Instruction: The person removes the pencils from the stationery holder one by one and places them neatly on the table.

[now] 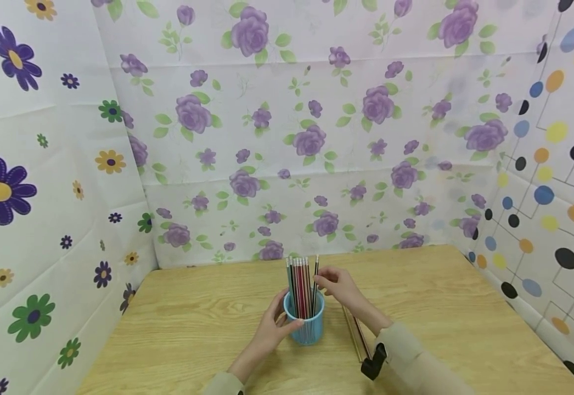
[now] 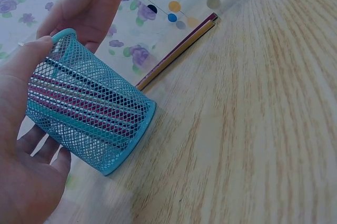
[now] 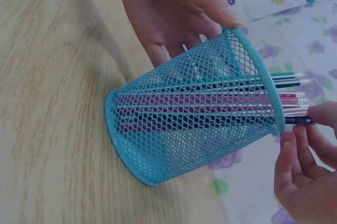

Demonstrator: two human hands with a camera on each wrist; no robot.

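A light-blue mesh pencil cup stands upright on the table, holding a bunch of pencils in red, black, green and brown. My left hand grips the cup from its left side, its thumb at the rim and its fingers behind the mesh. Between thumb and fingertips, my right hand pinches a black pencil near its top end. That pencil's lower part is inside the cup, at the right side of the bunch. Several pencil ends stick out above the rim.
To the right of the cup, a few loose pencils lie on the wood-grain table, partly under my right forearm. Flower-patterned cloth hangs behind the table and at the left; dotted cloth hangs at the right.
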